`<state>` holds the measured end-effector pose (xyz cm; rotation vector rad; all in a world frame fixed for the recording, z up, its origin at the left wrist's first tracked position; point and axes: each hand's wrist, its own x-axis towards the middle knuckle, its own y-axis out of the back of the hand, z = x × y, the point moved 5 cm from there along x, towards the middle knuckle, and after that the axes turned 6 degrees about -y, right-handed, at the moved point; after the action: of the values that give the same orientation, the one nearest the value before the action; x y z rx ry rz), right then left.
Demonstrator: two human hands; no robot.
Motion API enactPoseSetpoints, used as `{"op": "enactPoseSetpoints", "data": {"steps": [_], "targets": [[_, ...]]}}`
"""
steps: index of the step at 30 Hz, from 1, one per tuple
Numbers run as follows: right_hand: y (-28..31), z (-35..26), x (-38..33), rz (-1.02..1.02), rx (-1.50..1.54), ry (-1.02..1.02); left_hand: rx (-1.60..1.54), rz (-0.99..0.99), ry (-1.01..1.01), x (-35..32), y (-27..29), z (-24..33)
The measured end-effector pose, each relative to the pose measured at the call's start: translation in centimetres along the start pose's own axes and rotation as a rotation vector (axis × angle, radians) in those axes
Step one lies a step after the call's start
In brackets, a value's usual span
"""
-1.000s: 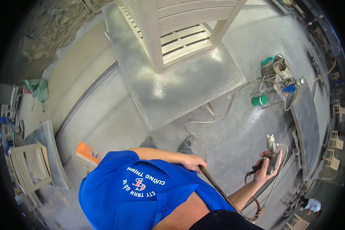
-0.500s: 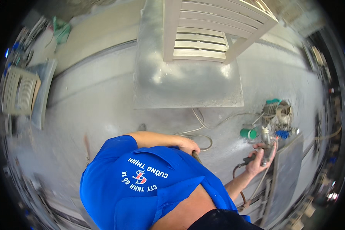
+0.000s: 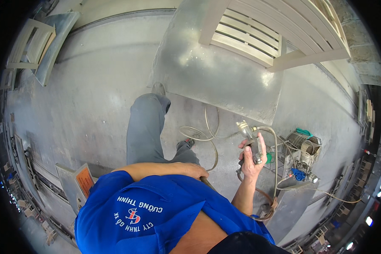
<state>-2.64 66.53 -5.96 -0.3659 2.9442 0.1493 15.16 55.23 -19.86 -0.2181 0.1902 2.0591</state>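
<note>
My right hand (image 3: 250, 163) is wrapped around the grip of a metal spray gun (image 3: 249, 137), held upright at waist height with its nozzle pointing up and away. A pale hose (image 3: 275, 156) loops from the gun down to the floor. My left hand (image 3: 193, 170) lies across my blue shirt with its fingers closed over a dark hose (image 3: 205, 183) that runs down my right side. My grey trouser leg (image 3: 146, 127) steps forward below.
A pale slatted wooden piece (image 3: 258, 31) stands on a grey metal sheet (image 3: 211, 76) ahead. Loose hose coils (image 3: 201, 133) lie on the floor by my foot. A wire crate of cans (image 3: 302, 150) sits to the right, a board with an orange tag (image 3: 82, 180) to the left, and more slatted frames (image 3: 29, 44) at far left.
The view has swung so that the metal sheet and slatted piece now lie ahead and to the right. My right hand has lifted the spray gun higher; my leg has stepped forward.
</note>
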Motion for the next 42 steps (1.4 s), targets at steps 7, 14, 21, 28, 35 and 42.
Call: {"op": "enactPoseSetpoints", "data": {"steps": [7,14,21,28,35,42], "targets": [[-3.7,-0.6,4.0,-0.125,-0.064,0.081,-0.069,0.14,-0.133,-0.9,3.1,0.2],[-1.0,-2.5,3.6,-0.055,-0.086,0.069,-0.019,0.07,-0.033,0.6,4.8,1.1],[9.1,-2.4,-3.3,0.103,0.037,0.19,0.178,0.073,-0.03,5.2,1.8,0.3],[13.1,-2.9,-4.7,0.342,0.138,0.294,0.309,-0.054,-0.08,6.0,2.0,1.4],[9.9,-2.2,-5.2,0.247,0.123,0.2,0.223,-0.068,-0.042,6.3,0.8,2.0],[8.6,-3.5,-3.2,0.245,0.033,0.15,0.201,0.003,-0.072,4.5,2.1,1.2]]}}
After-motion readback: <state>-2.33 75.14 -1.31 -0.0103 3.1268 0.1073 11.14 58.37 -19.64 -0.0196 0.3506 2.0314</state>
